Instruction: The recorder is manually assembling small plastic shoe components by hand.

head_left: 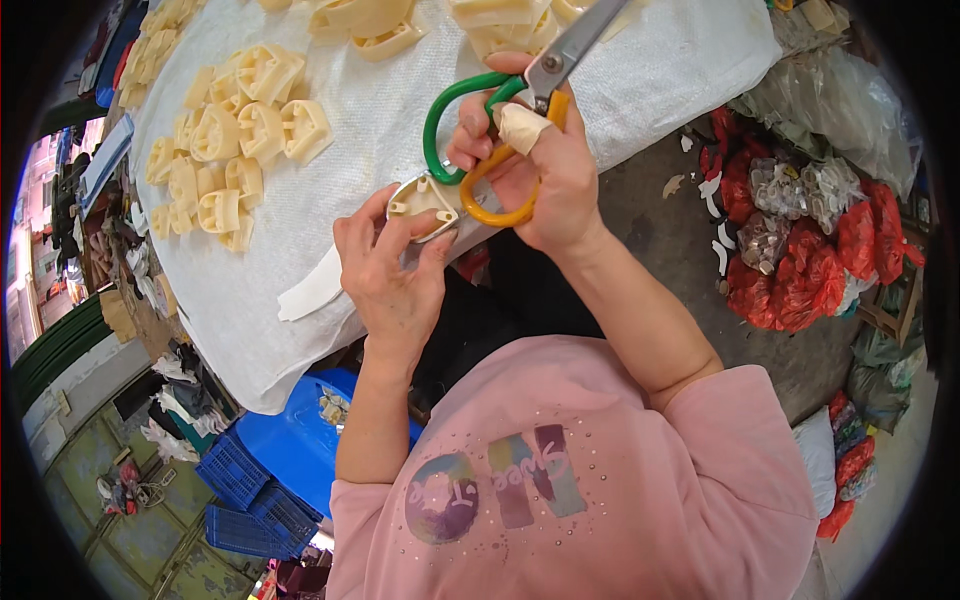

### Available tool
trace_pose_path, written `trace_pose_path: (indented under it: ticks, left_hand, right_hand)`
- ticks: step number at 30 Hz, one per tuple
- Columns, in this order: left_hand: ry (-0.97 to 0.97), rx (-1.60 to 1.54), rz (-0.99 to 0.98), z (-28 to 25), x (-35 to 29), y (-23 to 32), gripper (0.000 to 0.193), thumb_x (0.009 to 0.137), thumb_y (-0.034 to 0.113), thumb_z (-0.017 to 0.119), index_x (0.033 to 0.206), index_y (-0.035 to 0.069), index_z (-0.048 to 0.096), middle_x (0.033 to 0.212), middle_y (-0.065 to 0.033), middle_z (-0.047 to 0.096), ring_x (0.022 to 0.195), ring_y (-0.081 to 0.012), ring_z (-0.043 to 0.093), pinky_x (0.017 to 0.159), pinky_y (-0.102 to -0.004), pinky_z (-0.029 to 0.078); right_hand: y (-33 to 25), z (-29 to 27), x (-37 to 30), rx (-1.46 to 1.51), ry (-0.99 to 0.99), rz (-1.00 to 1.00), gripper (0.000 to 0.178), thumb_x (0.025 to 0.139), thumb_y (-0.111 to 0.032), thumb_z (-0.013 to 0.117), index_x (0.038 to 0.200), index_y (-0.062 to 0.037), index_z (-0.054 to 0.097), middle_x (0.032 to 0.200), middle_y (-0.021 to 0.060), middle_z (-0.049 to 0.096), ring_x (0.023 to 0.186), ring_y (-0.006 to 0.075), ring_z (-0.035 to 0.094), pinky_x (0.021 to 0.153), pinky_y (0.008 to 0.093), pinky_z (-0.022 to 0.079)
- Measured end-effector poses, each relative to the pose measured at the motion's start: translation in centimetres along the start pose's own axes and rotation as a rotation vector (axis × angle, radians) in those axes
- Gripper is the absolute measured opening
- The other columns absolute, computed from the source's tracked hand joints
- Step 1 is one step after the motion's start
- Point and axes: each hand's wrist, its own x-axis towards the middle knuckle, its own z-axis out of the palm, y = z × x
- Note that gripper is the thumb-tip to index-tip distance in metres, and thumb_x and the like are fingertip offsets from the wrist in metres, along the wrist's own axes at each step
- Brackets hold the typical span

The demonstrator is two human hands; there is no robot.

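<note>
Landmark: white cloth-covered table point(330, 250), the largest item; its near edge runs from lower left toward upper right, just beyond both hands.

- Red mesh bags point(800, 270) with clear bags of small parts: on the floor well to the right of the table, apart from the hands.
- Blue plastic crates point(270, 470): below the table's near edge, to the left of the person's lap.
- Heap of cream moulded plastic pieces point(235, 135): on the table's left half, well apart from the hands; more lie along its far edge.
- Scissors point(505, 120), one green loop and one orange: over the table's near edge, long axis slanting from the loops up and right to the steel blades. Whether the blades are parted cannot be told; their tips run out of view.
- Right hand point(545, 170): fingers threaded through the loops and closed round them, thumb bandaged; the hand sits just right of the piece.
- Left hand point(395, 265): at the table's near edge, pinching a single cream plastic piece point(422, 200) between thumb and fingertips.
- That piece: just beside the orange loop, lower left of the scissors; it lies at the handle end, not the blade end. The left hand is nearer it. Open cloth lies left of the piece.
</note>
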Motion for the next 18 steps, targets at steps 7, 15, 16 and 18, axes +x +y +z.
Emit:
trace_pose_path:
  ticks: [7, 15, 16, 18]
  left_hand:
    - [0.015, -0.002, -0.008, 0.0, -0.3, -0.1, 0.024, 0.061, 0.002, 0.075, 0.083, 0.006, 0.067, 0.104, -0.0126, 0.062, 0.095, -0.026, 0.054, 0.084, -0.0344, 0.043]
    - [0.016, -0.007, -0.004, -0.2, 0.0, -0.3, 0.023, 0.059, 0.001, 0.074, 0.081, 0.006, 0.066, 0.103, -0.012, 0.061, 0.092, -0.0268, 0.052, 0.08, -0.0359, 0.044]
    - [0.008, -0.004, -0.019, -0.4, -0.1, -0.1, 0.023, 0.061, 0.001, 0.074, 0.082, 0.006, 0.066, 0.103, -0.0117, 0.062, 0.094, -0.0261, 0.054, 0.083, -0.0356, 0.044]
    - [-0.002, 0.002, -0.022, -0.6, -0.2, 0.0, 0.023, 0.061, 0.001, 0.074, 0.082, 0.006, 0.066, 0.104, -0.0115, 0.062, 0.094, -0.0262, 0.054, 0.083, -0.0355, 0.044]
  right_hand:
    - [-3.4, 0.4, -2.6, -0.004, -0.104, -0.092, 0.046, 0.088, -0.014, 0.047, 0.132, -0.0103, 0.035, 0.086, 0.0088, 0.045, 0.075, 0.0156, 0.042, 0.07, 0.0332, 0.037]
    - [-2.5, 0.2, -2.3, 0.014, -0.048, -0.019, 0.042, 0.088, -0.016, 0.048, 0.129, -0.0112, 0.039, 0.082, 0.0064, 0.041, 0.073, 0.0152, 0.04, 0.069, 0.0342, 0.037]
    - [-2.5, 0.3, -2.4, -0.008, -0.121, -0.08, 0.042, 0.088, -0.016, 0.048, 0.129, -0.0121, 0.039, 0.082, 0.0067, 0.041, 0.073, 0.0157, 0.041, 0.069, 0.0346, 0.037]
    - [-1.7, 0.6, -3.3, -0.095, -0.088, -0.051, 0.043, 0.085, -0.01, 0.047, 0.127, -0.0089, 0.038, 0.083, 0.0079, 0.044, 0.073, 0.0163, 0.043, 0.068, 0.0341, 0.039]
